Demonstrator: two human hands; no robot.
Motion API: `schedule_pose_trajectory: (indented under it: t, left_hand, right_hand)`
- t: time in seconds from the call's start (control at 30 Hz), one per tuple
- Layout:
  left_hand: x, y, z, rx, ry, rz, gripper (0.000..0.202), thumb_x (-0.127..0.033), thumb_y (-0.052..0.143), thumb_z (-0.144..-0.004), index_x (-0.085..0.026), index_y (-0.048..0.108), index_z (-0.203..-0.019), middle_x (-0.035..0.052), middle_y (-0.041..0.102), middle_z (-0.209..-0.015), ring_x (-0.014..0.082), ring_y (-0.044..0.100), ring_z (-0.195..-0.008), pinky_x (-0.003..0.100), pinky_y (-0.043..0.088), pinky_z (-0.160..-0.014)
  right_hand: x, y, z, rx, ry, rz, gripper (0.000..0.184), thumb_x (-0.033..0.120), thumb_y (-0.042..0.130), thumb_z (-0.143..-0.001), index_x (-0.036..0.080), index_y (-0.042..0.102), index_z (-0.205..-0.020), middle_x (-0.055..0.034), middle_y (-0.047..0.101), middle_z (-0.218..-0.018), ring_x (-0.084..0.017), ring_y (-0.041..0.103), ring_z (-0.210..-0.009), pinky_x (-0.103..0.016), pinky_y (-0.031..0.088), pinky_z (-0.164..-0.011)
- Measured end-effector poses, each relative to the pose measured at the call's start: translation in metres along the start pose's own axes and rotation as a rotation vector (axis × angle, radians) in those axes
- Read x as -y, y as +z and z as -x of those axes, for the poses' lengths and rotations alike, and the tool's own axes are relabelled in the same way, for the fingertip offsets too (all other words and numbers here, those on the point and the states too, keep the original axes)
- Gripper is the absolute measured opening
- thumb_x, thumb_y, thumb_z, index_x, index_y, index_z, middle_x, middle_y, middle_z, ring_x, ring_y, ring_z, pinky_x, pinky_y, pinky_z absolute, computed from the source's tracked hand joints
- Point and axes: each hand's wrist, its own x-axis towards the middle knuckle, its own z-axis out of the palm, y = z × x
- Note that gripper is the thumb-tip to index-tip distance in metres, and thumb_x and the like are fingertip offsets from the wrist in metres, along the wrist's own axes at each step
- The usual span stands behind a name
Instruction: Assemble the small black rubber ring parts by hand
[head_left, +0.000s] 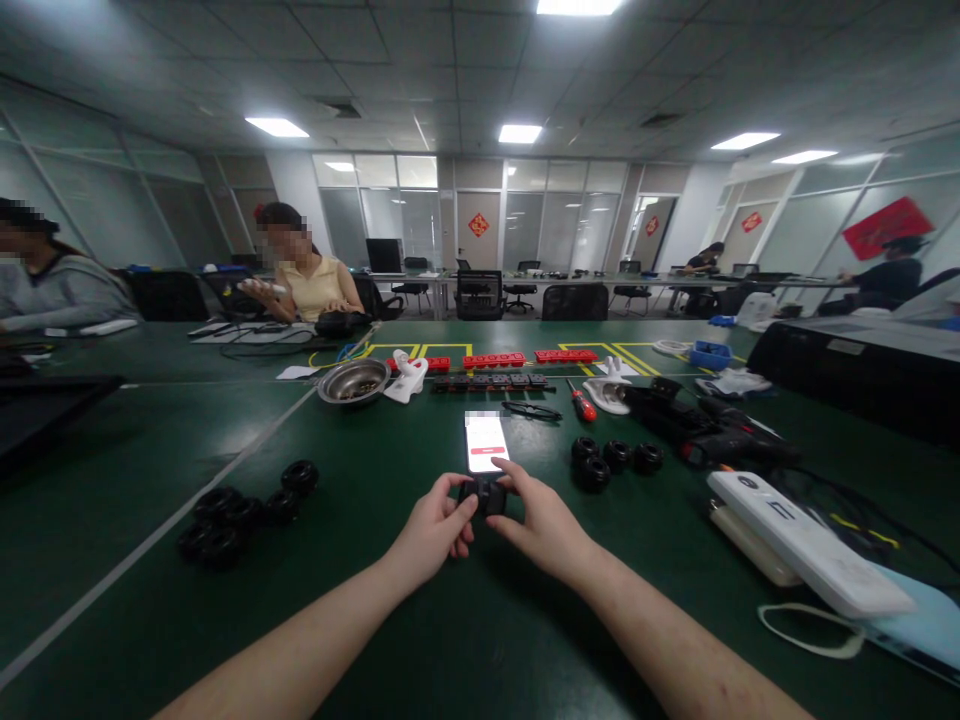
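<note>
A small dark black part (pixel 487 497) is held low over the table between both hands. My left hand (pixel 433 522) is closed on its left side, thumb in front and fingers curled. At its right side, the thumb and fingers of my right hand (pixel 546 515) are bent around the part. One right fingertip overlaps the lower edge of a phone (pixel 486 440), whose lit white screen shows a red bar. The phone lies just beyond the part. Fingers cover much of the part, so its exact kind is unclear.
Black ring-shaped wheels lie in groups at left (pixel 223 512) and right (pixel 616 457). Beyond are a metal bowl (pixel 354 384), red trays (pixel 493 360), a black strip (pixel 491 382), a red screwdriver (pixel 583 404) and a power drill (pixel 720 435). A white device (pixel 810 545) sits at right. People sit farther off.
</note>
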Motion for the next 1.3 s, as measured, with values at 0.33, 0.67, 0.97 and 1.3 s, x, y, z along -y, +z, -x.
schedule_pose_trajectory:
  t: [0.33,0.67,0.97,1.3]
  left_hand:
    - [0.009,-0.003,-0.006,-0.078,-0.117,-0.081,0.035,-0.052,0.038,-0.076,-0.019,0.044,-0.084,-0.0086,0.045,-0.044,0.0059,0.040,-0.028,0.013,0.026,-0.027]
    - [0.004,-0.002,-0.001,0.110,-0.068,0.089,0.039,-0.033,0.051,-0.073,-0.019,0.034,-0.105,0.0040,0.058,-0.085,0.0130,0.063,-0.059,0.019,0.042,-0.046]
    - [0.011,-0.001,-0.005,0.031,-0.087,0.018,0.048,-0.060,0.034,-0.074,-0.015,0.048,-0.068,-0.0036,0.050,-0.047,0.0071,0.046,-0.035,0.017,0.030,-0.035]
    - [0.009,0.006,-0.002,-0.013,-0.077,0.100,0.041,-0.049,0.048,-0.071,-0.016,0.044,-0.095,-0.0014,0.053,-0.062,0.0106,0.052,-0.051,0.018,0.038,-0.040]
  right_hand:
    - [0.002,0.007,0.004,0.104,0.006,-0.145,0.067,0.013,0.062,-0.067,0.026,0.031,-0.125,-0.0051,0.053,-0.104,-0.018,0.054,-0.093,-0.035,0.042,-0.083]
    - [-0.004,0.002,-0.003,-0.022,0.033,-0.159,0.046,0.013,0.061,-0.066,0.020,0.044,-0.107,-0.0026,0.055,-0.092,-0.015,0.055,-0.079,-0.030,0.044,-0.072]
    - [0.010,-0.008,0.001,0.034,-0.059,-0.143,0.040,0.013,0.063,-0.065,0.021,0.049,-0.102,-0.0019,0.055,-0.093,-0.016,0.053,-0.082,-0.030,0.044,-0.074]
    - [-0.003,0.006,-0.003,-0.072,0.038,-0.149,0.036,0.015,0.060,-0.067,0.021,0.051,-0.101,-0.0034,0.056,-0.095,-0.016,0.054,-0.080,-0.030,0.045,-0.070]
